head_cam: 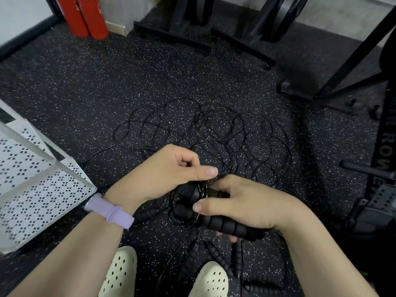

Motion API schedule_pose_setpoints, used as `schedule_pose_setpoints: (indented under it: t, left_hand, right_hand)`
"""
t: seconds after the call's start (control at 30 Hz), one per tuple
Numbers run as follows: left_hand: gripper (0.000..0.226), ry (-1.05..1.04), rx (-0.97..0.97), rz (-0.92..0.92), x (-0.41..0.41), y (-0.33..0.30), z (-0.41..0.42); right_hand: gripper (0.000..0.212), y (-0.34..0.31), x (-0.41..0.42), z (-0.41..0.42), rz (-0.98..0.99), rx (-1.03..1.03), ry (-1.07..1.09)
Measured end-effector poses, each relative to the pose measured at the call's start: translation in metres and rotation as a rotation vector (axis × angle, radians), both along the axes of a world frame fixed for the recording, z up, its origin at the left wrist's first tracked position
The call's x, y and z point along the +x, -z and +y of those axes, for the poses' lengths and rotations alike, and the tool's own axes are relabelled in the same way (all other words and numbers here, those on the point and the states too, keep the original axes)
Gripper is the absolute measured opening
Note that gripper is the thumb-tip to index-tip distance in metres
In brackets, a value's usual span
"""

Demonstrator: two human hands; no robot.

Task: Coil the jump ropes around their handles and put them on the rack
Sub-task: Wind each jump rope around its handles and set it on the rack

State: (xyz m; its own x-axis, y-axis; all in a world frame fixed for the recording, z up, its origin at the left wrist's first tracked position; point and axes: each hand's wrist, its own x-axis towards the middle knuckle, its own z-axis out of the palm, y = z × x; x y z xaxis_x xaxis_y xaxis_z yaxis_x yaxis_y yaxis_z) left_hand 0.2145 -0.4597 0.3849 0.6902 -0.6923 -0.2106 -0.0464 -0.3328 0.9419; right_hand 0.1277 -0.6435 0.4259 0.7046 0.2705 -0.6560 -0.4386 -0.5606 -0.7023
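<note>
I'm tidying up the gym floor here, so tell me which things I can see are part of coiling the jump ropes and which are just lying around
Part of the job:
held handles, gripped by right hand
cord pinched by left hand
tangled ropes on floor
spare handles by the feet
white perforated rack

Just lying about:
red pads
black equipment stands

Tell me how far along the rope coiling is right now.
Early. Nothing shows as done: the visible corner of the white perforated rack holds no rope. In hand: the right hand grips a pair of black foam handles while the left hand pinches the thin cord onto them. Left: the loose cord tangle on the floor and more handles by the shoes.
</note>
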Motion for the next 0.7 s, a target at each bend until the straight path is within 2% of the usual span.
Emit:
schedule_pose_setpoints:
  t: [0.07,0.17,0.27,0.3,0.4,0.53,0.7]
  left_hand:
    - [0.056,-0.040,-0.041,0.038,0.002,0.001,0.000]
    - [0.054,-0.101,-0.118,0.114,0.005,0.009,-0.002]
    - [0.061,-0.168,0.036,-0.130,0.001,0.016,-0.004]
    - [0.054,-0.203,0.122,-0.241,-0.001,0.019,-0.004]
    - [0.039,-0.254,0.249,-0.376,-0.007,0.015,-0.004]
    - [0.043,-0.189,0.449,-0.559,-0.006,0.014,-0.002]
    - [0.035,-0.203,0.421,-0.667,-0.008,0.006,-0.003]
  right_hand:
    - [0.036,-0.001,-0.001,-0.005,-0.004,0.148,0.046]
    - [0.040,-0.003,-0.002,-0.011,-0.042,0.492,0.153]
    - [0.057,-0.004,0.002,-0.021,-0.164,0.686,0.327]
    - [0.062,-0.004,0.004,-0.025,-0.198,0.709,0.401]
    - [0.055,-0.004,0.007,-0.031,-0.299,0.581,0.628]
    - [0.050,0.000,0.008,-0.029,-0.379,0.346,0.836]
    - [0.051,-0.002,0.011,-0.026,-0.417,0.290,0.979]
